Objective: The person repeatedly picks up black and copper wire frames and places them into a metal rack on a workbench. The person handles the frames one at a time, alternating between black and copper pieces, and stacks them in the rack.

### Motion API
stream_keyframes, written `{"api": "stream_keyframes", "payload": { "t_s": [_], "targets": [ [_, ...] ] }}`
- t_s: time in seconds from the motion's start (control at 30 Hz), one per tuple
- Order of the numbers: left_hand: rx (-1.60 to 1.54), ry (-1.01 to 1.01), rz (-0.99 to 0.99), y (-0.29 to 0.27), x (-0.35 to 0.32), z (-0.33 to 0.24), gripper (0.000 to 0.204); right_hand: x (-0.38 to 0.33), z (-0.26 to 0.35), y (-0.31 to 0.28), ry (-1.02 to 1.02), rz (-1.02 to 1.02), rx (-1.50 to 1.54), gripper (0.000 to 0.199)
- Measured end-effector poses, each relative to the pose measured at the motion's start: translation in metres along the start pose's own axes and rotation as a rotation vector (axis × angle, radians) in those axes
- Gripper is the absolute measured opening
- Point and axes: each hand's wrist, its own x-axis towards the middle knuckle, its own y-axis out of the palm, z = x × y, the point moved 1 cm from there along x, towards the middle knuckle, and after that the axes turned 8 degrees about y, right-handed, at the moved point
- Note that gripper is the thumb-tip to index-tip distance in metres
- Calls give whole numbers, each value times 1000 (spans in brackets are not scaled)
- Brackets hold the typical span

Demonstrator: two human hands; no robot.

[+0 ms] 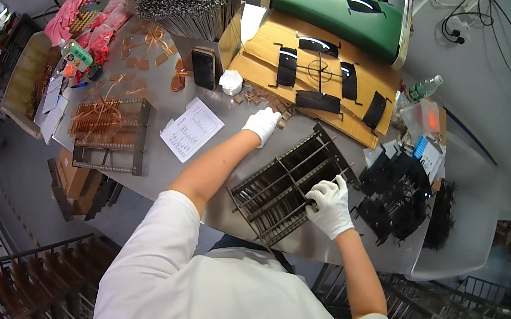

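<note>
My left hand, in a white glove, reaches out over the metal table. Its fingers are bent together beside several small brown square pieces; whether one is between the fingertips is too small to tell. A dark slotted metal rack stands tilted in front of me, holding a row of thin plates. At the rack's right side is my gloved right hand, fingers curled closed around a small dark thing that I cannot make out. A written paper sheet lies left of my left forearm.
Black curved lenses lie on a cardboard sheet ahead. A black heap flanks the rack on the right. Farther left stand a second rack with copper-coloured pieces, a phone and a bin of wire rods.
</note>
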Motion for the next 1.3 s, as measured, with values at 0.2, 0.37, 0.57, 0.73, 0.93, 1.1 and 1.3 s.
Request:
{"api": "stream_keyframes", "payload": {
  "t_s": [0.2, 0.37, 0.57, 0.73, 0.93, 1.1, 1.3],
  "targets": [
    [-220, 26, 13, -46, -37, -10, 26, -23, 26, 12, 109, -238, 75, 35],
    [-387, 612, -286, -79, -86, -48, 18, -20, 42, 11, 166, -368, 191, 29],
    [-214, 564, 64, -74, -90, -57, 22, -13, 42, 41, 200, -350, 195, 27],
    [26, 656, 67, -78, -96, -67, 21, -15, 43, 42, 181, -380, 155, 27],
    [264, 792, -66, -43, -106, -72, 17, -5, 43, 67, 319, -213, -62, 25],
    [112, 433, 150, -67, -103, -87, 45, 8, 33, 72, 323, -233, 68, 16],
    [-56, 591, 16, -278, -260, -160, 62, 55, 64, -61, 58, -297, 391, 17]
  ]
}}
